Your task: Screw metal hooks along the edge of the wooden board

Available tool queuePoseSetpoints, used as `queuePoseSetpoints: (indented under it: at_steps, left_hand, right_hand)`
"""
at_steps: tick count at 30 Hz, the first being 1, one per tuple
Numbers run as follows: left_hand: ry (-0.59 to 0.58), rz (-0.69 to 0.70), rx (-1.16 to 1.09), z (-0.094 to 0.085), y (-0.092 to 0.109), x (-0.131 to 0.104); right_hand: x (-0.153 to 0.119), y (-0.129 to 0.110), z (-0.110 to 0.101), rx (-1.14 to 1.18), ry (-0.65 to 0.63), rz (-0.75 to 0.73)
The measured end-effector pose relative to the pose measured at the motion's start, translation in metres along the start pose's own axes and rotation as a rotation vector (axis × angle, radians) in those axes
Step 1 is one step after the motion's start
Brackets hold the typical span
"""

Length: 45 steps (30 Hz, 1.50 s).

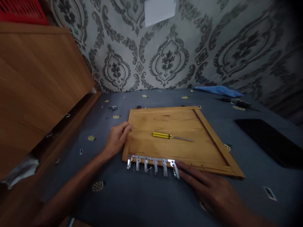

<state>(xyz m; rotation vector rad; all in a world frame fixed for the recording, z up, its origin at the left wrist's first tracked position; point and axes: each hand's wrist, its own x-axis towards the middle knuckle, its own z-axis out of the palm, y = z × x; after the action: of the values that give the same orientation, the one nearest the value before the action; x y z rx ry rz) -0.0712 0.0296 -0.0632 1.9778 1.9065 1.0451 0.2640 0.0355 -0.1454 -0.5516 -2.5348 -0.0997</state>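
Observation:
A wooden board (168, 121) with a raised frame lies on the cloth-covered surface. My left hand (117, 138) is closed at its left edge, fingers curled on the frame. Along the near edge rests a silvery metal hook rail (151, 158) with several hooks pointing toward me. My right hand (210, 189) reaches in from the lower right, its fingertips at the rail's right end hook; the thumb is hidden. Several small dark holes show in the frame just right of the rail. A yellow and black screwdriver (162, 135) lies on the board, its tip to the right.
A black flat object (270, 142) lies to the right, with a blue cloth (219, 90) and a dark tool (241, 103) farther back. Small metal pieces (113, 108) sit behind my left hand. A wooden cabinet (35, 69) stands at left, against the patterned wall (139, 41).

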Motion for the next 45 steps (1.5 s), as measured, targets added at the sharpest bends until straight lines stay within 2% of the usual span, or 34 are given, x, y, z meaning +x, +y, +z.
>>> queuePoseSetpoints:
  at_steps: [3, 6, 8, 11, 19, 35, 41, 45]
  left_hand:
    - [0.140, -0.126, 0.092, -0.017, -0.051, 0.013]
    - [0.273, -0.213, 0.188, -0.033, -0.091, 0.027]
    - [0.316, -0.236, 0.249, -0.040, -0.108, 0.033]
    - [0.311, -0.214, 0.325, -0.042, -0.124, 0.036]
    - [0.225, -0.121, 0.467, -0.027, -0.138, 0.037]
    - [0.227, -0.112, 0.571, -0.031, -0.145, 0.037]
    - [0.190, -0.122, 0.558, -0.044, -0.143, 0.027]
    - [0.077, -0.108, 0.504, -0.055, -0.140, 0.020]
  right_hand:
    - [0.007, -0.001, -0.007, 0.012, -0.004, -0.009]
    - [0.014, -0.003, -0.012, 0.024, 0.017, -0.018]
    - [0.016, -0.004, -0.013, 0.022, 0.027, -0.016]
    - [0.016, -0.004, -0.013, 0.030, 0.008, -0.005]
    - [0.011, -0.002, -0.010, 0.045, -0.005, 0.011]
    - [0.009, -0.001, -0.011, 0.068, 0.008, -0.008]
    - [0.009, -0.002, -0.011, 0.088, -0.009, 0.008]
    - [0.010, -0.002, -0.012, 0.074, -0.001, -0.007]
